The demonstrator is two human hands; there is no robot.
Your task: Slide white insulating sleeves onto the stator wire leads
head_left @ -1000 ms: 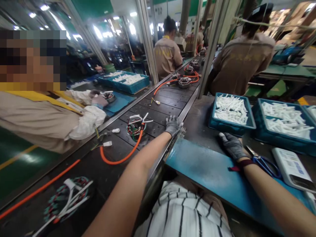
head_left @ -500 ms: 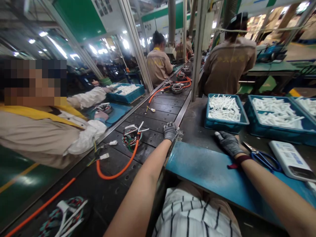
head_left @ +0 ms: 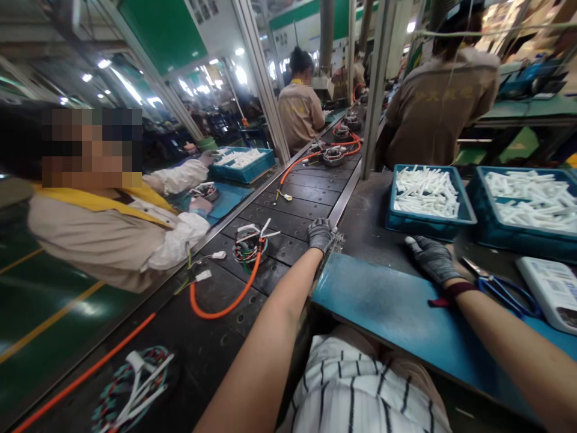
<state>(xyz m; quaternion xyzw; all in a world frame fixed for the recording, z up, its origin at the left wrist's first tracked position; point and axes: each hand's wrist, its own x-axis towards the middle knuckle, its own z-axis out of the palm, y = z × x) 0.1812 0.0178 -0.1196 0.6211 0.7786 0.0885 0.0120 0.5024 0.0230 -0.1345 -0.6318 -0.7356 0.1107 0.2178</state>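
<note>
My left hand (head_left: 321,235), in a grey glove, rests on the metal rail (head_left: 345,201) at the conveyor's near edge. Its fingers are slightly bent and apart, with nothing visible in them. My right hand (head_left: 430,258), gloved too, lies on the dark tabletop by the blue mat (head_left: 383,300), fingers stretched out and holding nothing. Beside its wrist are blue-handled scissors (head_left: 500,288). Left of my left hand, a wound wire coil (head_left: 247,246) with white sleeves and an orange tube (head_left: 225,314) sits on the conveyor (head_left: 288,255).
Blue bins (head_left: 430,222) of white tubes stand beyond my right hand. A white device (head_left: 550,288) lies at right. Another coil (head_left: 135,385) is at lower left. Across the belt, a co-worker (head_left: 108,240) reaches toward a bin (head_left: 246,171). A metal post (head_left: 376,90) rises ahead.
The camera view has turned slightly left, so the scene sits further right in the picture. Both my hands stay in the same places on the rail and tabletop.
</note>
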